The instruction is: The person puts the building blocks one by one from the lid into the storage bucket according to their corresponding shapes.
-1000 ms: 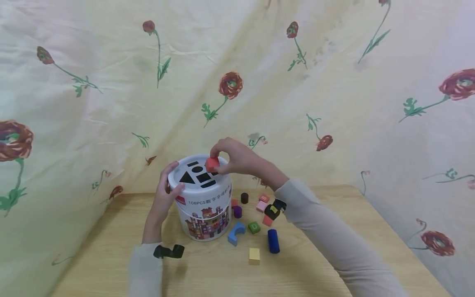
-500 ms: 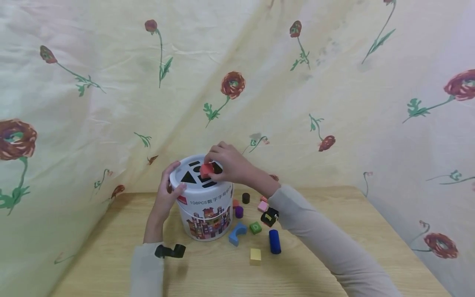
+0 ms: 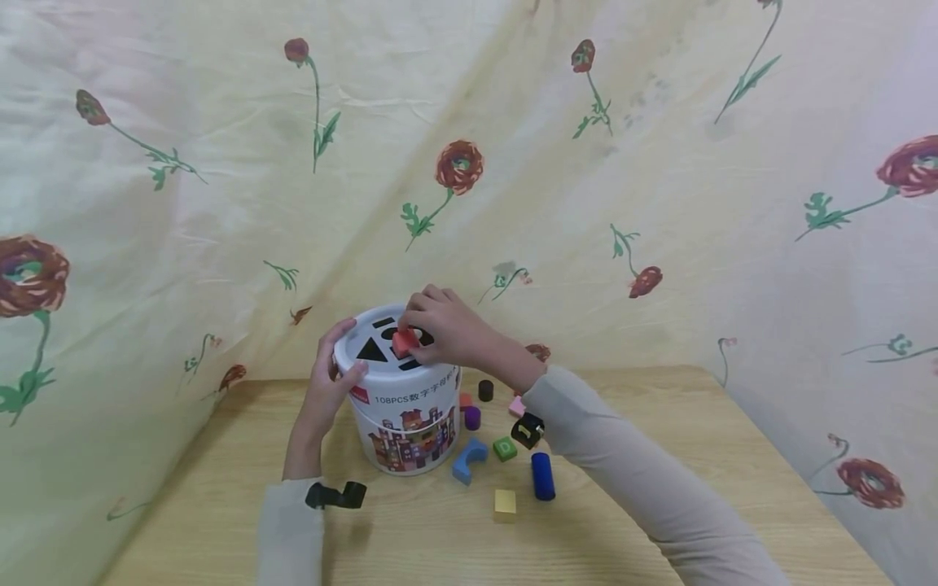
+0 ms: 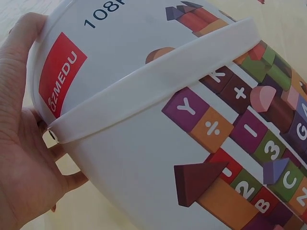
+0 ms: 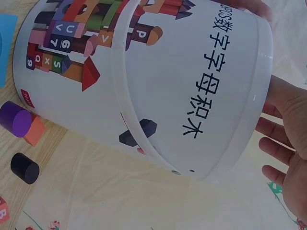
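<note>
Taking the white bucket (image 3: 414,443) as the centre of our clock in the head view, we find it upright on the wooden table (image 3: 410,541), with the left hand (image 3: 331,381) at nine o'clock, grasping the rim of its lid (image 3: 357,341), thumb towards us and fingers curled round the outer edge. The right hand (image 3: 449,328) comes in from one o'clock and pinches a red block (image 3: 405,343) between thumb and fingers. We place that block above the lid, at about three o'clock from the triangular opening (image 3: 372,351); whether it touches the lid we cannot tell. On the table we spot a black cylinder (image 3: 486,391) at three o'clock, a purple cylinder (image 3: 472,418) between three and four, close to the bucket, a green block (image 3: 504,448) at four, a dark blue cylinder (image 3: 542,477) farther out that way, and, between four and five, a light blue arch (image 3: 469,461) and a yellow block (image 3: 504,505) beyond it.
</note>
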{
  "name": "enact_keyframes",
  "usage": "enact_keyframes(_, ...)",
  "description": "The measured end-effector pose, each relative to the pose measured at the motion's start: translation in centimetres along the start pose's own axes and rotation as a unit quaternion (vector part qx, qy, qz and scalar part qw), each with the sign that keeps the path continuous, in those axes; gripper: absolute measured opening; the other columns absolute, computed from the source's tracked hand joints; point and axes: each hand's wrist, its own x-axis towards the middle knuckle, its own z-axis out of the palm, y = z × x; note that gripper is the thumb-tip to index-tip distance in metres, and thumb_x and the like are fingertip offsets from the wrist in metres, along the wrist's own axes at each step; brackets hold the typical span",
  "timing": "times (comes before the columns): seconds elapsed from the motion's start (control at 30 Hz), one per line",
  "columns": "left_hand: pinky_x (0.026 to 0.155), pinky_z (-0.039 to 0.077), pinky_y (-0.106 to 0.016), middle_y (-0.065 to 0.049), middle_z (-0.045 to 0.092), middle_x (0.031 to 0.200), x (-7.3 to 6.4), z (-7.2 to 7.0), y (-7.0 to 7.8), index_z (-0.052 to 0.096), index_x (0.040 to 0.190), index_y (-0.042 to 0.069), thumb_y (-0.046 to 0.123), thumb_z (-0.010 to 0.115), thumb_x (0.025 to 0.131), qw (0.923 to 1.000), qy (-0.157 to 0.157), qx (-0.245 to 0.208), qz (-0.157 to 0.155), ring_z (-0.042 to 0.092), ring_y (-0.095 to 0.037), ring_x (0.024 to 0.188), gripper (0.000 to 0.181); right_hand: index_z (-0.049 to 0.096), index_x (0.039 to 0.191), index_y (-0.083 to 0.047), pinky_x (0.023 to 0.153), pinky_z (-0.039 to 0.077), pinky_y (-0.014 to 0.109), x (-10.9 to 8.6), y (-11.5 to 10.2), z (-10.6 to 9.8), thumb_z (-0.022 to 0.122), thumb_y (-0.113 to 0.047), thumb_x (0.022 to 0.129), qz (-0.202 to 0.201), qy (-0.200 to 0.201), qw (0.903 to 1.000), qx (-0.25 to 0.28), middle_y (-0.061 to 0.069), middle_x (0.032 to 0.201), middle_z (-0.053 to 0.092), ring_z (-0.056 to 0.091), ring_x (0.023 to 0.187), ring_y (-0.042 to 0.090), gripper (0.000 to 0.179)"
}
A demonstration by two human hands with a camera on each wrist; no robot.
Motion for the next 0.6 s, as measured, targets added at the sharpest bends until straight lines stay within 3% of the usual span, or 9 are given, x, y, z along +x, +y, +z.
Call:
enact_keyframes(0.13, 0.098, 0.047, -0.029, -0.007, 0.028, 0.159, -0.09, -0.02, 0.13, 0.030, 0.158, 0.023, 0.014, 0.060, 0.095, 1.0000, 0.002, 0.007, 0.005, 0.042, -0.027, 0.133, 0.070, 0.073, 0.116, -0.014, 0.100, 0.044, 0.041, -0.04, -0.08, 0.00, 0.077, -0.023, 0.088, 0.003, -0.003, 1.0000, 0.002, 0.005, 0.120, 0.066, 0.051, 0.112, 0.022, 0.029)
enact_keyframes(0.4, 0.111, 0.036, -0.057, -0.005, 0.025, 0.160, -0.03, 0.09, 0.13, 0.034, 0.157, 0.021, 0.014, 0.061, 0.094, 0.9998, 0.013, 0.005, 0.014, 0.035, -0.027, 0.138, 0.068, 0.073, 0.117, -0.013, 0.100, 0.044, 0.041, -0.07, -0.13, 0.03, 0.078, -0.024, 0.087, 0.015, -0.004, 0.9998, 0.010, 0.006, 0.121, 0.066, 0.052, 0.113, 0.023, 0.033)
enact_keyframes(0.6, 0.120, 0.022, -0.065, -0.006, 0.025, 0.160, 0.05, 0.09, 0.08, 0.036, 0.157, 0.020, 0.018, 0.062, 0.093, 0.9995, 0.026, 0.010, 0.016, 0.032, -0.028, 0.141, 0.069, 0.071, 0.123, -0.014, 0.105, 0.043, 0.043, -0.20, 0.05, 0.02, 0.079, -0.028, 0.087, 0.028, -0.003, 0.9995, 0.017, 0.006, 0.126, 0.066, 0.054, 0.119, 0.024, 0.040)
